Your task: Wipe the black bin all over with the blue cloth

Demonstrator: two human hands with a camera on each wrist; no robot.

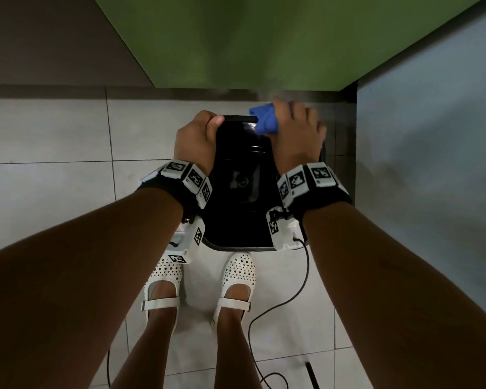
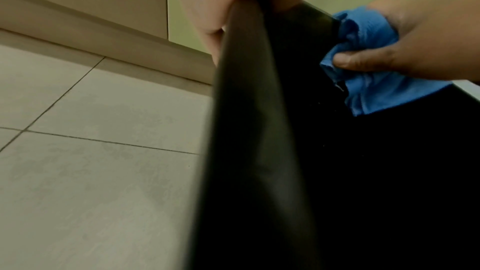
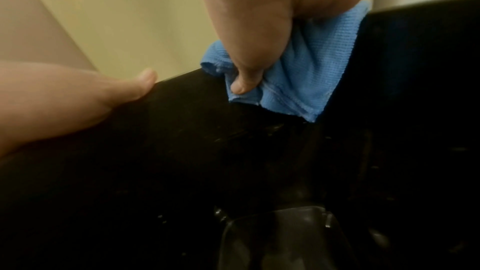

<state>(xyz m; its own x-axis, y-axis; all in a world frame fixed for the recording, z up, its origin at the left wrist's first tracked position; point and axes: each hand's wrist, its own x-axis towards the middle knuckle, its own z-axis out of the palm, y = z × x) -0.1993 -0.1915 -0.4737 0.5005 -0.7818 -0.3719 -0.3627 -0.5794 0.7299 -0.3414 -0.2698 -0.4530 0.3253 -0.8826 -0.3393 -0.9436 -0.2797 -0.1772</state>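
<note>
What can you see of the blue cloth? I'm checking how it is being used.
The blue cloth is a small, ribbed woven rag with stitched hems, bunched into folds. The right hand grips it, thumb pinning it inside the bin's far right corner while the fingers curl over the rim outside. It drapes over that rim, one edge hanging inside. The left hand holds the rim apart from it.

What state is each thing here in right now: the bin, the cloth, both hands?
black bin: open-topped, standing on the tiled floor, held at its far rim.
blue cloth: bunched, draped over the bin's far right rim corner.
left hand: grip curled round the far left rim.
right hand: grip pinching the cloth against the rim.
</note>
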